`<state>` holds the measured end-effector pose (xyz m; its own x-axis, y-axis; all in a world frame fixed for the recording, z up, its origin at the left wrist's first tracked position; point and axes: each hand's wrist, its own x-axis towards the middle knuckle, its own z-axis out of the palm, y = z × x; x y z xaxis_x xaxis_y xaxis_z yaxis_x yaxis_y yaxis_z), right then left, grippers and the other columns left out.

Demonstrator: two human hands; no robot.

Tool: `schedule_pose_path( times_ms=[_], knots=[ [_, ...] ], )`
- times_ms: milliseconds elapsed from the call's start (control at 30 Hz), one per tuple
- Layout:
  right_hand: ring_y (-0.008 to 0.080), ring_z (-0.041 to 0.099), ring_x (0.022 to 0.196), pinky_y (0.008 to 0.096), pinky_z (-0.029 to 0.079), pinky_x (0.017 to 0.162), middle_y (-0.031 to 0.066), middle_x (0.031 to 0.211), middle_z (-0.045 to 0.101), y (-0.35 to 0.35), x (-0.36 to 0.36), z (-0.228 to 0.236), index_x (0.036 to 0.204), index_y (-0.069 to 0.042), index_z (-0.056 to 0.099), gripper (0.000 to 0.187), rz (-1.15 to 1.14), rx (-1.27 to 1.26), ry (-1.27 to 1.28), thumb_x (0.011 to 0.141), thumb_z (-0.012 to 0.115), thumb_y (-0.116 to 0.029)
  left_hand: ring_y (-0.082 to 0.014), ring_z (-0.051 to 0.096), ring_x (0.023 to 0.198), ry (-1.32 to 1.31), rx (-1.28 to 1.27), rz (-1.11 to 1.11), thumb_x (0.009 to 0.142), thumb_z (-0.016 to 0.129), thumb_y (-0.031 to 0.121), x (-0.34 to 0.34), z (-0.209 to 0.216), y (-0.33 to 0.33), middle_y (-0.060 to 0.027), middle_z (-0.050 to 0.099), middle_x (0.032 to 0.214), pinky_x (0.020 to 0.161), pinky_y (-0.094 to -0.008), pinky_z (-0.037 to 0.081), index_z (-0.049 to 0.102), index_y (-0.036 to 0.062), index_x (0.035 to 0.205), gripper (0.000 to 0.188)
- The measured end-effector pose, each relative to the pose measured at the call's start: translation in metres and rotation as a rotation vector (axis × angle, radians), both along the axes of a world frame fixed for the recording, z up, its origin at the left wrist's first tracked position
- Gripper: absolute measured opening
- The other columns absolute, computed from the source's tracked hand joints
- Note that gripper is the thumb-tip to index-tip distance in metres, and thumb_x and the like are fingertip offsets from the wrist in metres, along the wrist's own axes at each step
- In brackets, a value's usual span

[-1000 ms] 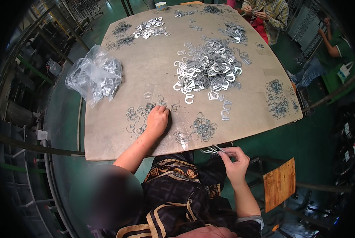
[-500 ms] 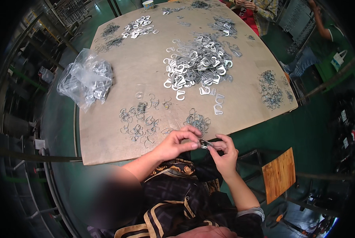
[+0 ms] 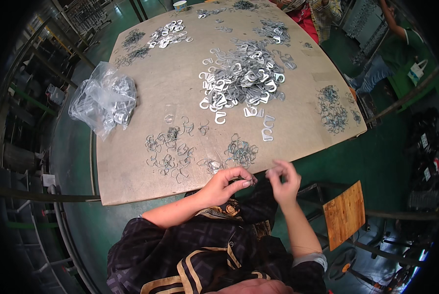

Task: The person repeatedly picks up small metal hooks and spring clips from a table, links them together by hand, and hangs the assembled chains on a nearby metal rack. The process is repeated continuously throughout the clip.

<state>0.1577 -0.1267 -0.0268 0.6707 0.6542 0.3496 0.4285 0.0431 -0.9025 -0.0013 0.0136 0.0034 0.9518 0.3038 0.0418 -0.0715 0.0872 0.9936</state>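
Note:
Just over the table's near edge, my left hand (image 3: 228,186) is closed in a pinch, thumb against fingertips. What it pinches, if anything, is too small to make out. To its right, a short gap away, my right hand (image 3: 284,182) is raised with its fingers curled and smeared by motion. Nothing can be made out in those fingers. Beyond my left hand lies a small heap of thin bent wire clips (image 3: 241,151), with more scattered wire clips (image 3: 168,159) to the left. Farther off is a large pile of flat grey metal hooks (image 3: 246,73); two stray hooks (image 3: 268,128) lie on its near side.
The brown-covered table (image 3: 155,98) carries a clear plastic bag of metal parts (image 3: 106,100) on the left and another wire clip heap (image 3: 332,110) on the right. A wooden stool (image 3: 344,215) stands at lower right. Other people sit or stand beyond the far right edge.
Half a second ago both hands met around a small metal piece. Now they are apart, the right one slightly higher and blurred, and that piece no longer shows between them.

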Motion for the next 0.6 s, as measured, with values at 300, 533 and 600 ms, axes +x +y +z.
schedule_pose_path(
  times_ms=[300,533,600],
  knots=[
    [0.0302,0.056,0.089,0.0411,0.049,0.076,0.012,0.089,0.055,0.072,0.065,-0.052,0.097,0.0,0.066,0.026,-0.118,-0.465,-0.697,0.079,0.073,-0.018,-0.0146,0.059,0.102,0.042,0.062,-0.082,0.096,0.057,0.006,-0.002,-0.001,-0.01,-0.0087,0.065,0.105,0.092,-0.0298,0.046,0.058,-0.0014,0.102,0.01],
    [0.0293,0.059,0.076,0.0405,0.051,0.067,0.0107,0.078,0.055,0.076,0.082,-0.057,0.081,-0.004,0.059,0.012,-0.178,-0.422,-0.946,0.083,0.066,-0.013,-0.0132,0.06,0.096,0.055,0.092,-0.029,0.095,0.059,0.008,0.004,-0.02,-0.015,-0.0075,0.066,0.098,0.088,-0.0289,0.047,0.059,-0.001,0.103,0.012],
    [0.0293,0.059,0.075,0.0407,0.051,0.066,0.0109,0.078,0.055,0.071,0.081,-0.056,0.083,-0.004,0.06,0.01,-0.208,-0.442,-0.951,0.084,0.065,-0.012,-0.013,0.059,0.094,0.059,0.105,0.0,0.095,0.06,0.009,0.007,-0.024,-0.017,-0.0071,0.066,0.097,0.087,-0.0287,0.047,0.06,-0.0009,0.103,0.013]
  ],
)
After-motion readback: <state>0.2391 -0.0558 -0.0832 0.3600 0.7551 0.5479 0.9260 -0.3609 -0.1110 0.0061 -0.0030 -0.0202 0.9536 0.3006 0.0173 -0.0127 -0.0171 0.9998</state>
